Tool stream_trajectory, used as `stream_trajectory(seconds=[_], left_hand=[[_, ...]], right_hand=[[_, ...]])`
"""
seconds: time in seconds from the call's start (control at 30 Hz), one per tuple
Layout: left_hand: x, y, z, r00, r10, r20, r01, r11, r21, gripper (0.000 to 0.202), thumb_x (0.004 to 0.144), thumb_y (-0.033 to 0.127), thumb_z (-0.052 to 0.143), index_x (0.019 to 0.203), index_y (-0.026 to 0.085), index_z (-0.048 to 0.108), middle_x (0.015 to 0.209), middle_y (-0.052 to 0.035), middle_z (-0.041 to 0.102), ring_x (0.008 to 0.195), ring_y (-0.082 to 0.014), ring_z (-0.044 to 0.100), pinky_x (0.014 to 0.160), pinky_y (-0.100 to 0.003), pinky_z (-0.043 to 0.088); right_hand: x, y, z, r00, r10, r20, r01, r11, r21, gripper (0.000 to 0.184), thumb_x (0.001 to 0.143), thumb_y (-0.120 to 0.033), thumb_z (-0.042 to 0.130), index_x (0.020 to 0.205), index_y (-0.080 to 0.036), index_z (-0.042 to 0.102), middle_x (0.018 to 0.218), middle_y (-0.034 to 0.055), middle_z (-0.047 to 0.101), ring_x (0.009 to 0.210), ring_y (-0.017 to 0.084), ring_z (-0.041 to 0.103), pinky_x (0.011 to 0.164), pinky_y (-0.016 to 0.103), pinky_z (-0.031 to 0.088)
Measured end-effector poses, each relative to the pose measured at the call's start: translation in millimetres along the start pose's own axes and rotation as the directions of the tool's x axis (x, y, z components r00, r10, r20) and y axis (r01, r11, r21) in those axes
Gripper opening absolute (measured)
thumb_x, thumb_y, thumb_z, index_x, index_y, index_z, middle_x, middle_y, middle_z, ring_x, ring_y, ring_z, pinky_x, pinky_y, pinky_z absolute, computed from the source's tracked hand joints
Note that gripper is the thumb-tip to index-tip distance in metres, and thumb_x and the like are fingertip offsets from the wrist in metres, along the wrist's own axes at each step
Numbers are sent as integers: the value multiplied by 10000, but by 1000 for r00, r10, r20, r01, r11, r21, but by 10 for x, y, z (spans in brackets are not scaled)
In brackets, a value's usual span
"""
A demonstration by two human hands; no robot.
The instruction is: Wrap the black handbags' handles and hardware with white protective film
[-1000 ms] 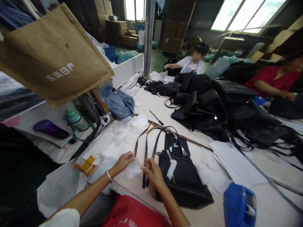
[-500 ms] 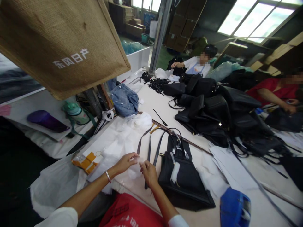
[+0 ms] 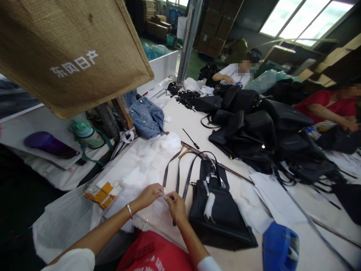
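Note:
My left hand is closed in a pinch on a thin translucent white sheet. My right hand pinches the same sheet, its fingertips almost meeting those of the left. Between and below the fingers the sheet is hard to make out against the pale table. Just right of my right hand a black handbag lies on the table, its thin straps looping toward the far side. A white-wrapped piece hangs on the bag's front.
White wrapping sheets lie left of the bag. A blue tool-like object is at near right. Black bags are heaped farther back, with two people beyond. A denim item and a hanging burlap bag are at left.
My fingertips have come closer together, and the left fingers have curled in tighter around the sheet. The black handbag lies where it was. A co-worker's arm at the back has shifted.

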State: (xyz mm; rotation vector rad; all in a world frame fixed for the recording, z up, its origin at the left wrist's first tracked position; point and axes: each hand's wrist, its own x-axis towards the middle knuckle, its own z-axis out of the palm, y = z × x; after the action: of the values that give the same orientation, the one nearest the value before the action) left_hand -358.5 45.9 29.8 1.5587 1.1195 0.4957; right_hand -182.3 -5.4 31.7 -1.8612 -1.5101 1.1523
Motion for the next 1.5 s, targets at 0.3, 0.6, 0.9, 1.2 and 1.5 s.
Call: stream_trajectory(seconds=[0.3, 0.6, 0.9, 1.2, 1.5], left_hand=[[-4, 19, 14, 992, -106, 68, 113, 988, -105, 181, 729, 252, 602, 885, 179, 658, 816, 9, 679, 789, -169, 576, 736, -256, 404], [131, -121, 0, 977, -193, 87, 209, 949, -235, 135, 726, 283, 616, 724, 149, 598, 631, 37, 583, 620, -121, 500, 582, -228, 346], [172, -134, 48, 959, -246, 139, 281, 871, -402, 184, 705, 268, 642, 844, 157, 596, 735, 10, 649, 687, -135, 575, 676, -259, 425], [220, -189, 47, 962, -252, 101, 271, 875, -401, 146, 735, 290, 639, 706, 150, 609, 647, 6, 636, 636, -131, 560, 660, -259, 413], [193, -220, 39, 974, -217, 70, 226, 881, -417, 185, 750, 321, 630, 702, 142, 626, 679, -14, 668, 682, -152, 594, 718, -285, 435]], right_hand=[[110, 34, -5, 989, -44, 144, 49, 998, -33, 324, 943, -412, 387, 735, -211, 533, 661, -15, 649, 643, 135, 592, 606, 211, 355], [254, 81, 48, 976, -45, 213, 20, 993, 119, 191, 902, -354, 483, 803, -208, 557, 672, -23, 638, 610, 128, 589, 579, 203, 382], [346, 90, -8, 970, 24, 243, -63, 986, 154, 357, 902, -466, 448, 677, -202, 532, 597, -30, 622, 511, 112, 540, 527, 201, 373], [305, 150, -246, 981, 147, 130, -91, 926, -366, 301, 949, -402, 383, 835, -196, 570, 739, 57, 688, 707, 192, 657, 607, 248, 408], [211, 264, -261, 970, 207, 127, -72, 745, -664, 127, 814, -221, 575, 914, -148, 605, 918, 129, 695, 899, 278, 674, 739, 313, 464]])
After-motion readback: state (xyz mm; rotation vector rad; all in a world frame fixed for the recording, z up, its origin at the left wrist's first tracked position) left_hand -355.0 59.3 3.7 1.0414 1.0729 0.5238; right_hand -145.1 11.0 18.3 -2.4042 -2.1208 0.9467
